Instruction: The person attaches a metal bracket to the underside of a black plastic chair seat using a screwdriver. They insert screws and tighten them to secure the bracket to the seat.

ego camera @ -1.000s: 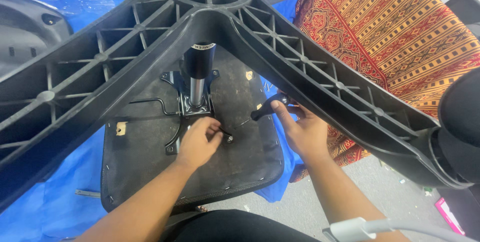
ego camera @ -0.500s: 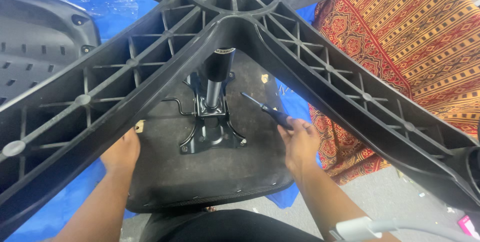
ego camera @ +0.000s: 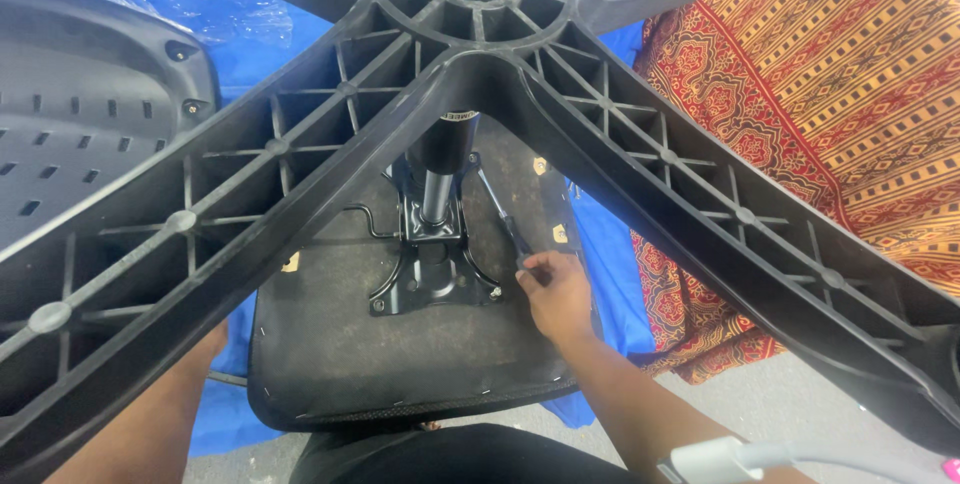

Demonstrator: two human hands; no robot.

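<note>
Head view: the right hand (ego camera: 556, 296) has its fingers (ego camera: 533, 266) curled together, pinching the handle of a dark slim screwdriver (ego camera: 506, 226) that slants over the upturned black chair seat underside (ego camera: 400, 364), just beside the black metal mounting plate (ego camera: 432, 282). The left hand is hidden behind a spoke of the black ribbed plastic star base (ego camera: 300, 134); its fingers cannot be told.

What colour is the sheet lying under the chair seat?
The sheet is bright blue, seen best in the head view, at upper left.
</note>
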